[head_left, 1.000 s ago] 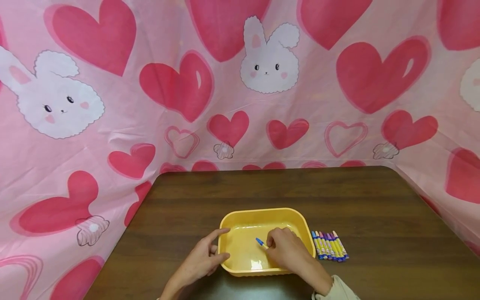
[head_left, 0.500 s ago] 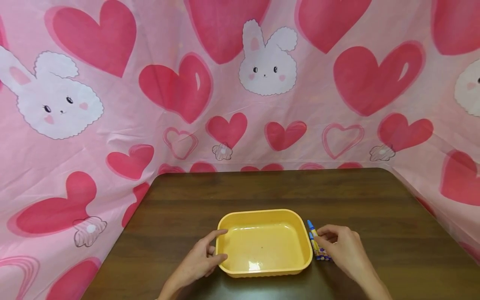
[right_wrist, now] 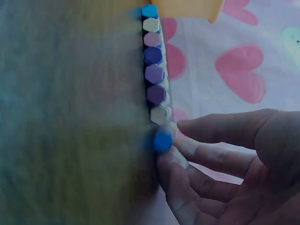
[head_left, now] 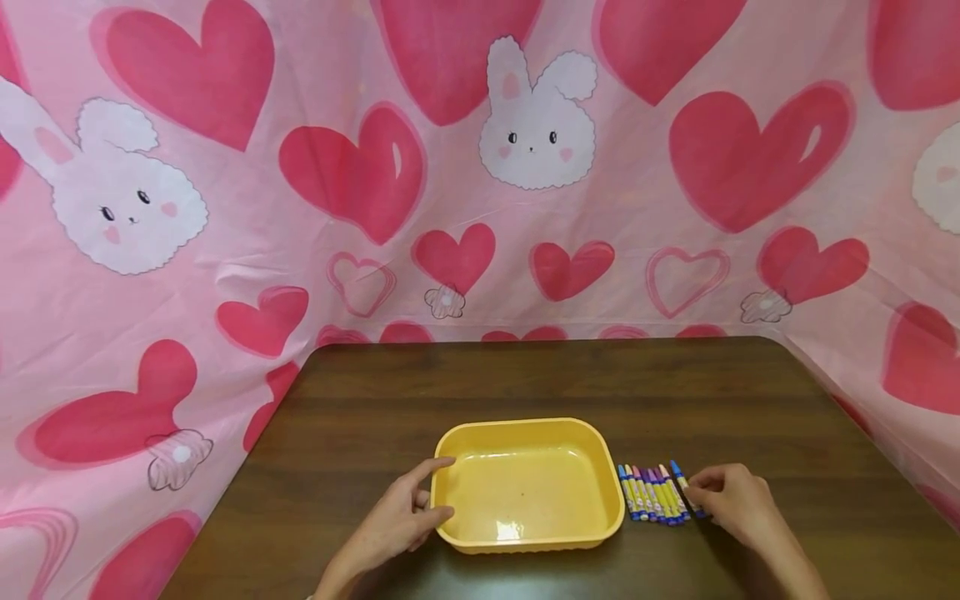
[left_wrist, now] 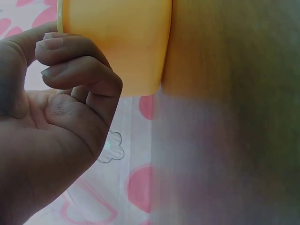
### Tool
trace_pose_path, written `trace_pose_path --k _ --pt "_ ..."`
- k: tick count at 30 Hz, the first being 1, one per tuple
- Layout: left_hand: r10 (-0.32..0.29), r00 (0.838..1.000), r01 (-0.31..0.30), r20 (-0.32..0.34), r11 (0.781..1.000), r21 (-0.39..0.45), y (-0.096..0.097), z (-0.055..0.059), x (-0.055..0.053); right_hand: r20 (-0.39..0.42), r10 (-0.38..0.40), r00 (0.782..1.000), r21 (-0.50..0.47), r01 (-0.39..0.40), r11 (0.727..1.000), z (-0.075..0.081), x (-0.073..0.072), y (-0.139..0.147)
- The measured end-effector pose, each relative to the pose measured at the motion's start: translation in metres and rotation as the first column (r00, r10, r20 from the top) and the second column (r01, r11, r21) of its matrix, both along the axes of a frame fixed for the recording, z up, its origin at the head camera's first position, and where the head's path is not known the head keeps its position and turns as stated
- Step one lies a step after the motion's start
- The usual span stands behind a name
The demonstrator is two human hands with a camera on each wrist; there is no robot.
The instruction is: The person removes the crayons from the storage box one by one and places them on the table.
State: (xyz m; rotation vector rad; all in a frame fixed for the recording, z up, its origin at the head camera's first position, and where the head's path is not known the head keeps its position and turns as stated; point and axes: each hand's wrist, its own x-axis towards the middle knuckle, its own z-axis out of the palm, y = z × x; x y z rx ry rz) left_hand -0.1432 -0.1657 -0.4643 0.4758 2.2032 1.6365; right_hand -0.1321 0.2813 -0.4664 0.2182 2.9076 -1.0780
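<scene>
A yellow plastic tub (head_left: 525,492) sits on the table with its inside bare. My left hand (head_left: 397,512) holds it by the left rim, thumb and index finger reaching over the edge; in the left wrist view the other fingers curl against the outer wall (left_wrist: 122,61). To the right of the tub lies a row of crayons (head_left: 648,496) with yellow wrappers, side by side. At the row's right end my right hand (head_left: 738,500) pinches a blue crayon (right_wrist: 163,141) between thumb and fingers, low at the table beside a whitish crayon (right_wrist: 160,115).
The dark wooden table (head_left: 525,375) reaches back to a pink cloth (head_left: 630,200) printed with hearts and rabbits, which also hangs along both sides. The row's left end is close to the tub's right wall.
My right hand came out of the tub with a blue crayon, passed over the row and is now at its right end with that crayon. The left hand stays on the tub.
</scene>
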Motion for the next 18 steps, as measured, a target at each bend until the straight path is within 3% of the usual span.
trace_pose_path --k 6,11,18 --pt "0.003 1.0 -0.003 -0.007 1.0 -0.005 0.0 0.0 -0.003 0.031 0.006 1.0 -0.125 -0.002 0.992 -0.012 -0.007 0.004" --pt "-0.027 0.999 0.027 -0.021 1.0 0.003 0.006 0.001 -0.007 0.049 0.055 0.997 -0.217 -0.043 0.975 -0.016 -0.006 0.017" --pt "-0.069 0.996 0.069 -0.049 0.998 0.0 0.014 0.014 0.0 0.064 0.083 0.995 -0.205 -0.068 0.976 -0.02 0.0 0.024"
